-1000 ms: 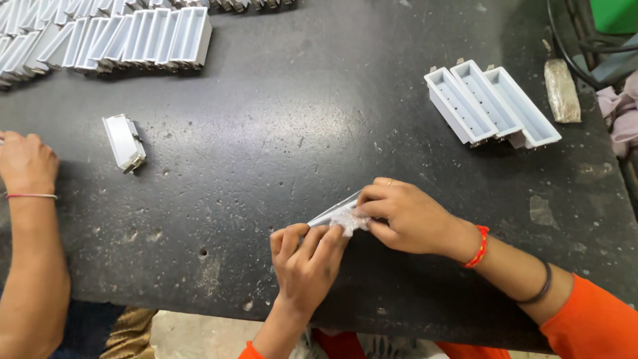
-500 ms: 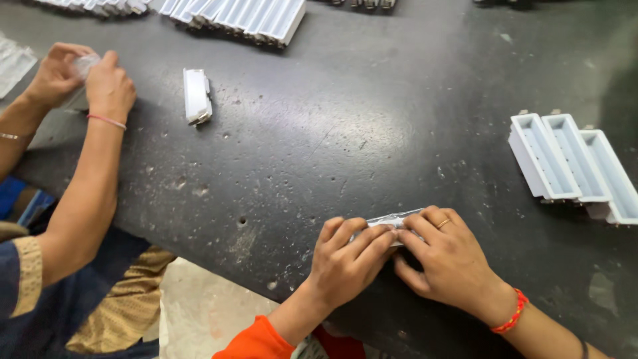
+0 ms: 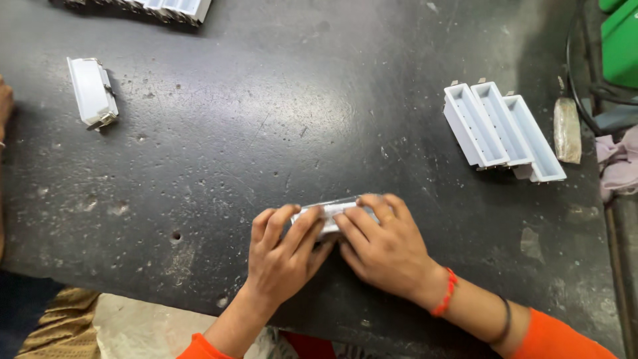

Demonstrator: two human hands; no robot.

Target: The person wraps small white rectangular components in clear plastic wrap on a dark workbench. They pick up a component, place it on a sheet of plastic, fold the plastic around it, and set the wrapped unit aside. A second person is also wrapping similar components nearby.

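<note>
Both my hands press on a small white plastic housing (image 3: 332, 210) lying on the dark table (image 3: 279, 119) near its front edge. My left hand (image 3: 282, 256) covers its left end with fingers curled over the top. My right hand (image 3: 382, 249) grips its right end; that wrist wears a red thread and a dark band. Most of the housing is hidden under my fingers.
Three white trough-shaped housings (image 3: 502, 129) lie side by side at the right. A single white piece (image 3: 92, 91) lies at the far left, near another person's hand (image 3: 4, 100). More white pieces (image 3: 174, 8) line the top edge. A tan block (image 3: 567, 129) and green crate (image 3: 621, 40) sit far right.
The view has swung back to the right, so the other person at the left is nearly out of frame. My hands stay clamped on the white housing, now flatter on the table.
</note>
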